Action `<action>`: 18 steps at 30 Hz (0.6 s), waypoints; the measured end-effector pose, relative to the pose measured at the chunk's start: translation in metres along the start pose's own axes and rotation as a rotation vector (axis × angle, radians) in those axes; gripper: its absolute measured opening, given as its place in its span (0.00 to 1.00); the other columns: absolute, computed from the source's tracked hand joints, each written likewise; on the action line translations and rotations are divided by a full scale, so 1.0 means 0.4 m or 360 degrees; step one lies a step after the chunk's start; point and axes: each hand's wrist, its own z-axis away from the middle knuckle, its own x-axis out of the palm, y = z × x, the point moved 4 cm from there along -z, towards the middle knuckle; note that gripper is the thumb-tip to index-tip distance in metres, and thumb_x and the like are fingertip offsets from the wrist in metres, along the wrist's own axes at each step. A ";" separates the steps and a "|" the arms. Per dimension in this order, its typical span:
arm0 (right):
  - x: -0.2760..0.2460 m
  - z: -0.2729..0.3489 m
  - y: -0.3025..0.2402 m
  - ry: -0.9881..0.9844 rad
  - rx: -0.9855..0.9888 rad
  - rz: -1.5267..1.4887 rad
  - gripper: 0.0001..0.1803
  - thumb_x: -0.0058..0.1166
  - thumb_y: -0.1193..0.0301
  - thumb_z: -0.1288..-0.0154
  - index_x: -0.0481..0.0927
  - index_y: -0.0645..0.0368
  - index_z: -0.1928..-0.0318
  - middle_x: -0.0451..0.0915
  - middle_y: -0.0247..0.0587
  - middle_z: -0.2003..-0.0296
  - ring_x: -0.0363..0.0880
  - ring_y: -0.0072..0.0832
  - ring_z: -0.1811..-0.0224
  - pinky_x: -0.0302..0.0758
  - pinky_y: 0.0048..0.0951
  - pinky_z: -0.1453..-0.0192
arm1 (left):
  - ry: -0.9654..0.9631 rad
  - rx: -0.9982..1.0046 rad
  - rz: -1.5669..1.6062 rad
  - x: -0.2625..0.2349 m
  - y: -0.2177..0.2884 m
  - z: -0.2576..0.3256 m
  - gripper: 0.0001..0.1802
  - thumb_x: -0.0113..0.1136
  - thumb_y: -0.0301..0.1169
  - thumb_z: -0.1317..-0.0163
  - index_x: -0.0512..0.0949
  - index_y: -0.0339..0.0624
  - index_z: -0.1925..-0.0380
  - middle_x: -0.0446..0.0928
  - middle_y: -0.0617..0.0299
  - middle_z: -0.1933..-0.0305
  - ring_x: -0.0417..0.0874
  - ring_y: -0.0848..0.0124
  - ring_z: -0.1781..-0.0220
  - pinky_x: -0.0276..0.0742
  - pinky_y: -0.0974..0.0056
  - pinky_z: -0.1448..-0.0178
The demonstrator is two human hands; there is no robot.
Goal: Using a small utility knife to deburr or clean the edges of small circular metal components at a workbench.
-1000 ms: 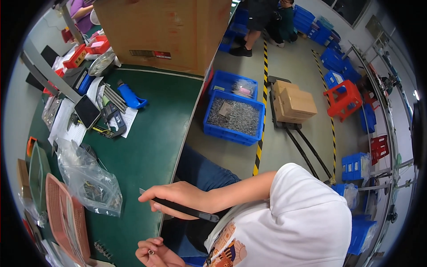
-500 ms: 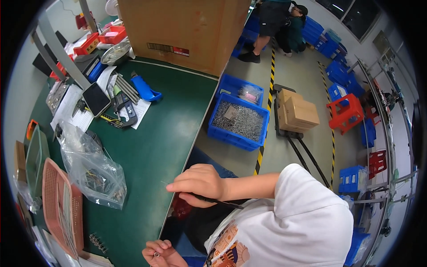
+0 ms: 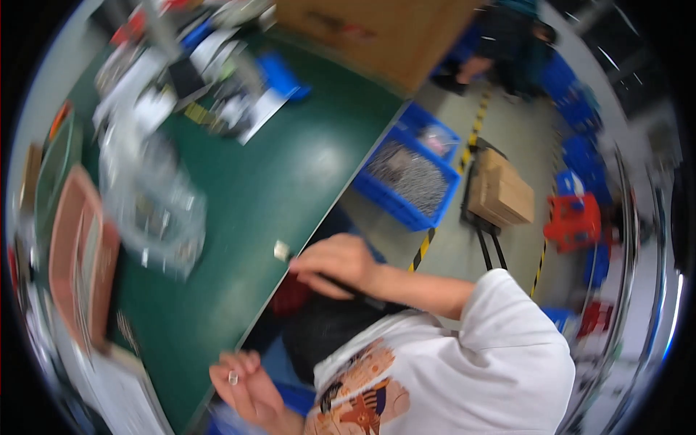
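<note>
My right hand (image 3: 337,267) is closed around a thin black tool (image 3: 346,288), above the table's near edge. A small pale piece (image 3: 281,251) shows blurred just beyond its fingertips; I cannot tell whether the tool grips it. Lower in the view, my left hand (image 3: 246,388) pinches a small ring-shaped metal piece (image 3: 233,377) between its fingertips. The hands are apart, both by the edge of the green table (image 3: 239,210). A blurred row of small metal parts (image 3: 127,330) lies on the table beyond the left hand.
A clear plastic bag (image 3: 156,210) and a pink basket (image 3: 80,261) lie on the table. A large carton (image 3: 362,32) stands at its far end. Blue crates (image 3: 391,196) sit on the floor beside it, near a cart with cartons (image 3: 500,192). A person (image 3: 518,51) is farther back.
The whole view has turned and blurred. Both hands appear higher in the picture, and more of the left hand shows. A pale piece now appears beyond the right fingertips.
</note>
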 end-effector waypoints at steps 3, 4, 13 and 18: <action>-0.043 -0.015 -0.026 0.0112 -0.0108 -0.0174 0.14 0.60 0.79 0.55 0.79 0.55 0.63 0.80 0.37 0.72 0.80 0.31 0.72 0.72 0.24 0.71 | -0.0024 -0.0083 0.0075 0.021 -0.015 -0.007 0.08 0.53 0.29 0.44 0.64 0.41 0.69 0.61 0.61 0.72 0.61 0.71 0.68 0.59 0.66 0.63; -0.043 -0.023 -0.021 0.0045 -0.0138 -0.0109 0.16 0.61 0.79 0.57 0.79 0.56 0.63 0.79 0.37 0.73 0.79 0.31 0.74 0.72 0.24 0.72 | 0.0008 -0.0215 0.0137 0.032 -0.006 0.005 0.13 0.57 0.32 0.45 0.63 0.44 0.66 0.59 0.64 0.69 0.61 0.72 0.65 0.58 0.67 0.58; -0.009 -0.099 -0.046 -0.0105 0.0389 -0.0690 0.16 0.61 0.84 0.54 0.77 0.64 0.62 0.79 0.45 0.70 0.79 0.30 0.70 0.75 0.25 0.67 | 0.0130 -0.0268 0.0371 0.063 -0.035 -0.017 0.11 0.51 0.27 0.39 0.70 0.35 0.57 0.74 0.58 0.61 0.76 0.72 0.57 0.70 0.69 0.53; 0.028 -0.117 -0.129 -0.0623 0.0268 -0.0961 0.13 0.58 0.79 0.49 0.73 0.62 0.61 0.78 0.47 0.67 0.78 0.33 0.65 0.75 0.27 0.60 | 0.0222 -0.0367 0.0574 0.049 -0.048 -0.002 0.10 0.52 0.29 0.38 0.71 0.40 0.57 0.74 0.62 0.61 0.76 0.72 0.57 0.70 0.70 0.53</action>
